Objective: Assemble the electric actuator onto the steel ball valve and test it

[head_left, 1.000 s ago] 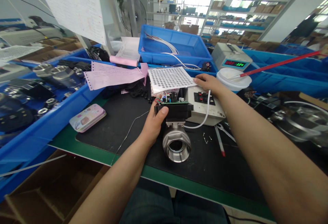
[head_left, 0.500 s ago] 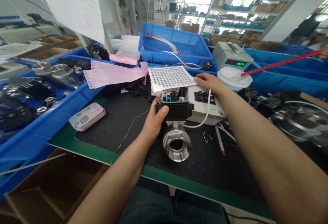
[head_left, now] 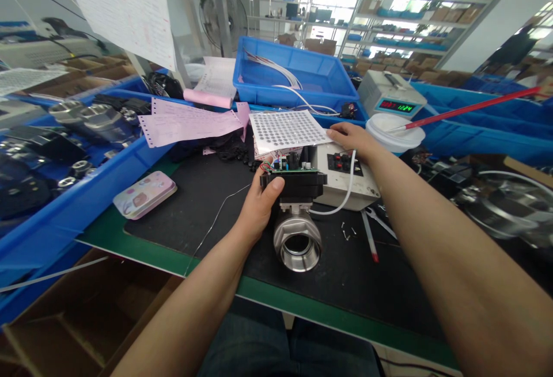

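My left hand (head_left: pixel 258 201) is closed around the left side of a motorized ball valve (head_left: pixel 298 233), thumb on the front of its black actuator housing (head_left: pixel 298 185). The steel valve body points its threaded opening toward me. A green circuit board (head_left: pixel 294 168) with small wires lies exposed on top of the housing. Behind it, my right hand (head_left: pixel 352 137) rests on the upper edge of a beige box (head_left: pixel 348 184) with red and black terminals, fingers stretched out beside a sheet of round stickers (head_left: pixel 287 129). Its fingertips are partly hidden.
Small screws (head_left: pixel 346 232), a red-tipped pen-like stick (head_left: pixel 371 239) and a wrench (head_left: pixel 381 223) lie on the black mat. A floral tin (head_left: pixel 144 194) sits left. Behind stand a blue bin (head_left: pixel 294 98), a power supply (head_left: pixel 391 98) and a white tub (head_left: pixel 395 132).
The view has shifted very slightly. Both hands and the valve stay in the same places.
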The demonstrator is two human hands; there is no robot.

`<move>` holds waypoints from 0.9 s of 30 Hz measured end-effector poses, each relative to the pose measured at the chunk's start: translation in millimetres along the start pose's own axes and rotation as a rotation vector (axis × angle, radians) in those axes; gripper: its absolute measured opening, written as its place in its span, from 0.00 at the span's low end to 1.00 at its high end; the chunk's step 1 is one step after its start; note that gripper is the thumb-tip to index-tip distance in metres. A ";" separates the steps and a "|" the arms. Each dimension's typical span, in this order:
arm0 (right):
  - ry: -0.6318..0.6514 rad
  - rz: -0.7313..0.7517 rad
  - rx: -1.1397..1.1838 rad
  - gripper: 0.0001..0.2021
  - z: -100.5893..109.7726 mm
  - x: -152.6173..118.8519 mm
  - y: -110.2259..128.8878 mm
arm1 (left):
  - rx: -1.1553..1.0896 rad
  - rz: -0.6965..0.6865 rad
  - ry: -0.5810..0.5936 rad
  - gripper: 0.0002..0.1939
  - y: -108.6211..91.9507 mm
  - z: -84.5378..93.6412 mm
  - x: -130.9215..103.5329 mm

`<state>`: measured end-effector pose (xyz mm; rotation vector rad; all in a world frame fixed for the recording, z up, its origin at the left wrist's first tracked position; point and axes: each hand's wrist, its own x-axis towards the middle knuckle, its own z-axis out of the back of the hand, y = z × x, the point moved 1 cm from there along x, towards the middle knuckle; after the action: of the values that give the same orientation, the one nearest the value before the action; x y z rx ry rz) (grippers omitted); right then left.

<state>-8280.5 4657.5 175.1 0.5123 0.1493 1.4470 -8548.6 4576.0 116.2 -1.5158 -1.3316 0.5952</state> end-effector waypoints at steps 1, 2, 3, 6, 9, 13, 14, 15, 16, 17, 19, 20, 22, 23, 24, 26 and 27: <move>0.000 0.001 -0.002 0.21 0.2 -0.1 0.4 | 0.003 -0.006 0.005 0.39 -0.2 -0.1 0.0; 0.001 0.000 -0.003 0.21 0.4 -0.4 1.0 | 0.005 -0.010 0.007 0.38 -0.3 -0.1 -0.1; 0.001 0.000 -0.005 0.21 0.8 -0.7 1.6 | 0.006 -0.012 0.007 0.38 -0.2 0.0 -0.3; 0.004 -0.003 -0.007 0.21 1.8 -1.8 3.4 | 0.010 -0.018 -0.007 0.36 0.5 0.7 -0.9; 0.004 -0.005 -0.006 0.21 2.1 -2.4 4.1 | 0.014 -0.019 -0.013 0.36 1.3 1.7 -1.1; 0.004 -0.009 -0.004 0.22 1.7 -2.3 3.4 | 0.011 -0.003 -0.006 0.36 1.1 1.9 -0.8; 0.004 -0.010 -0.004 0.22 1.6 -2.3 3.2 | 0.012 -0.001 -0.008 0.37 0.9 1.8 -0.7; 0.004 -0.010 -0.005 0.22 1.5 -2.2 3.1 | 0.014 0.000 -0.011 0.37 0.7 1.5 -0.7; 0.004 -0.010 -0.005 0.22 1.4 -2.2 2.9 | 0.015 0.002 -0.013 0.37 0.5 1.3 -0.6; 0.004 -0.011 -0.006 0.22 1.4 -2.2 2.8 | 0.014 0.004 -0.015 0.38 0.5 1.1 -0.6; 0.000 -0.011 -0.010 0.22 1.0 -1.7 2.6 | 0.005 0.007 -0.012 0.39 0.6 0.8 -0.6; -0.004 -0.011 -0.013 0.22 0.7 -1.2 2.5 | -0.002 0.006 -0.008 0.39 0.7 0.8 -0.5; -0.011 -0.013 -0.021 0.21 -0.3 0.5 2.2 | -0.018 0.006 -0.003 0.38 1.0 1.0 -0.6; -0.014 -0.013 -0.026 0.20 -0.9 1.7 2.1 | -0.024 0.008 -0.003 0.38 1.0 1.0 -0.7; -0.015 -0.012 -0.030 0.20 -1.5 2.8 2.0 | -0.024 0.011 -0.007 0.37 0.8 1.0 -0.9; -0.016 -0.011 -0.032 0.18 -2.4 4.8 2.0 | -0.018 0.014 -0.018 0.37 -0.6 0.2 -1.7; -0.016 -0.011 -0.030 0.18 -2.6 5.4 2.1 | -0.016 0.016 -0.025 0.37 -1.8 -0.6 -2.3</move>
<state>-8282.7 4663.5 174.8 0.4975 0.1171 1.4318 -8549.5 4573.6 117.4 -1.5379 -1.3477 0.6165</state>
